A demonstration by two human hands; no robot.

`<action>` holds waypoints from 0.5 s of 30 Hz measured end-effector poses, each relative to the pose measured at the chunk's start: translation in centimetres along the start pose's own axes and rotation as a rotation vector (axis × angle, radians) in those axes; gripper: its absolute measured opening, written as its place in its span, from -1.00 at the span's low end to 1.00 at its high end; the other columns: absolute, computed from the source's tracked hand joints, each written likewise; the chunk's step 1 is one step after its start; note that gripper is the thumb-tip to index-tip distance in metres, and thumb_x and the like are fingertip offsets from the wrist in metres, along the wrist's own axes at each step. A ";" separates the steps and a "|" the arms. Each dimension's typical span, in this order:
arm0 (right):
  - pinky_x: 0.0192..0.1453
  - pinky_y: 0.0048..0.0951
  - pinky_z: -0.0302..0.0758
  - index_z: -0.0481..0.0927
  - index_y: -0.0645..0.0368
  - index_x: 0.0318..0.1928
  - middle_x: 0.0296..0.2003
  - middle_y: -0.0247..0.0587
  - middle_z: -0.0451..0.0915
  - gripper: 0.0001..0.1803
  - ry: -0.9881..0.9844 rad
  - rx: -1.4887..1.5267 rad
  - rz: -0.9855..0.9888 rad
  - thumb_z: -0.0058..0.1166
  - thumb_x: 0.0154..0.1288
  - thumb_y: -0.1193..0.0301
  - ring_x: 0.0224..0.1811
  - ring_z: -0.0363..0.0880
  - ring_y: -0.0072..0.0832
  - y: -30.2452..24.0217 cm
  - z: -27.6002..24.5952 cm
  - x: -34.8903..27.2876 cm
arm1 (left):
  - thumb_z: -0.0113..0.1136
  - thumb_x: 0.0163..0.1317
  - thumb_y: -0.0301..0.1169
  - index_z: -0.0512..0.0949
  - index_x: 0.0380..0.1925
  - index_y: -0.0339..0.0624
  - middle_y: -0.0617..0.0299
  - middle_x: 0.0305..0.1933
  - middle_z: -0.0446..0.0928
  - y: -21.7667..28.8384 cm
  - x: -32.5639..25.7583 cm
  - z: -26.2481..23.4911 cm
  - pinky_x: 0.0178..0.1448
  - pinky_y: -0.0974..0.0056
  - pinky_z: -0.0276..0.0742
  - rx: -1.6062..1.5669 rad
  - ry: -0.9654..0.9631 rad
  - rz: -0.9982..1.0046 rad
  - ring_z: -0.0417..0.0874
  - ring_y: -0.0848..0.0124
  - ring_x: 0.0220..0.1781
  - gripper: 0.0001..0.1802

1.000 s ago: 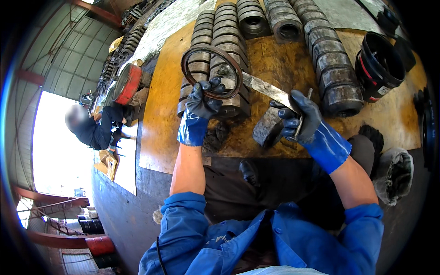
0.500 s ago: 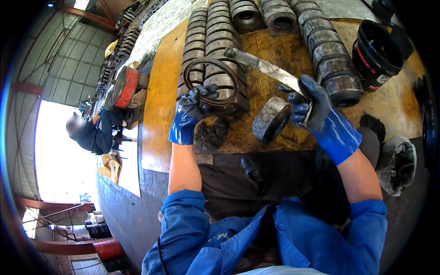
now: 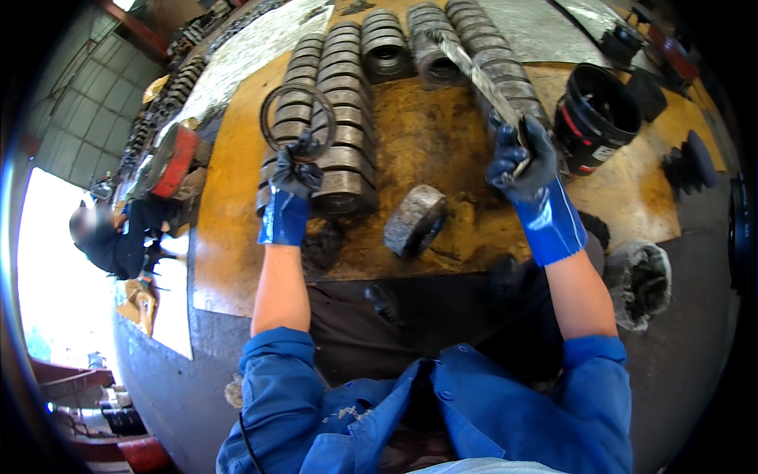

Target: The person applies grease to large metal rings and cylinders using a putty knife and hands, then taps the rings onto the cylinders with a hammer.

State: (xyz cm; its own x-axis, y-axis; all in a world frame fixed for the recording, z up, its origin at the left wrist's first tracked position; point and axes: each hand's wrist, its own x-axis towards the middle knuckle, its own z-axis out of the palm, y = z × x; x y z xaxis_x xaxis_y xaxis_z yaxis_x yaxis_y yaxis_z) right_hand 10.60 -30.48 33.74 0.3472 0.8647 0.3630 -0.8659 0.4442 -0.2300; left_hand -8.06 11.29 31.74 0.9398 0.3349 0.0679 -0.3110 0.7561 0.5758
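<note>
My left hand, in a blue and dark rubber glove, is closed on the near edge of a thin, dark ring, which is held up in front of a row of metal rings. My right hand, gloved the same way, is wrapped round the near end of a long, flat metal strip. The strip's worn far end points away and to the left. Between my hands and nearer to me, a short, thick metal ring rests tilted on the oily yellow board.
Long rows of metal rings lie across the board. A black bucket with a red stripe stands at right, near a whitish sack-like container. Dark rags lie below my left hand. Another person sits at far left beside a red-rimmed drum.
The whole view has shifted, so the scene sits farther left. My hands are farther apart, and the metal strip has swung to a steeper angle. Both hands keep their hold.
</note>
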 end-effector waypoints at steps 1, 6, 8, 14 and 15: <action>-0.33 -0.26 0.47 0.27 0.22 0.28 -0.22 -0.31 0.66 -0.36 0.030 0.011 -0.022 -0.15 0.38 0.02 -0.50 0.53 -0.51 -0.9 0.9 -0.3 | 0.01 0.35 -0.09 0.51 0.06 -0.13 0.13 0.04 0.57 0.0 0.2 -0.2 -0.33 0.41 0.41 0.066 0.106 0.077 0.48 0.45 -0.28 -0.57; -0.37 -0.25 0.45 0.49 0.08 -0.01 -0.44 -0.32 0.58 -0.61 0.393 -0.172 -0.302 -0.01 0.30 0.10 -0.52 0.47 -0.42 -8.9 5.1 -6.7 | 0.04 0.33 -0.12 0.54 0.02 -0.14 0.15 -0.07 0.57 -0.9 1.6 -2.2 -0.30 0.36 0.41 0.014 0.144 0.053 0.47 0.41 -0.31 -0.59; -0.45 -0.34 0.42 0.49 0.12 -0.12 -0.49 -0.30 0.58 -0.64 0.695 -0.479 -0.507 0.07 0.29 0.10 -0.58 0.46 -0.46 -11.7 6.1 -10.9 | 0.06 0.33 -0.13 0.55 0.00 -0.15 0.16 -0.12 0.56 0.4 1.0 -3.8 -0.29 0.34 0.41 -0.006 0.167 0.015 0.46 0.39 -0.31 -0.60; -0.37 -0.31 0.39 0.40 0.21 0.11 -0.10 0.00 0.57 -0.57 1.154 -0.761 -0.761 -0.11 0.38 0.18 -0.48 0.39 -0.48 -13.2 8.3 -34.4 | 0.10 0.30 -0.17 0.58 -0.04 -0.16 0.18 -0.26 0.56 2.3 -0.4 -7.7 -0.27 0.29 0.41 -0.027 0.273 -0.101 0.44 0.35 -0.34 -0.63; -0.35 -0.27 0.42 0.39 0.21 0.13 -0.16 -0.03 0.59 -0.54 1.156 -0.662 -0.720 -0.17 0.41 0.14 -0.48 0.41 -0.45 -13.0 7.9 -39.9 | 0.11 0.30 -0.17 0.58 -0.05 -0.17 0.19 -0.28 0.55 2.1 -0.3 -8.0 -0.26 0.28 0.41 -0.033 0.273 -0.117 0.44 0.34 -0.35 -0.64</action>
State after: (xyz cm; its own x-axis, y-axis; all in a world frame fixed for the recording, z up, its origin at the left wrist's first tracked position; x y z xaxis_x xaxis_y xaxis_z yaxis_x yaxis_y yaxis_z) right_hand 5.12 -72.60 29.40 0.9697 -0.0133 -0.2438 -0.1893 0.5896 -0.7852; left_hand -10.08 17.26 26.40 0.8979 0.3803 -0.2218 -0.2118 0.8148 0.5396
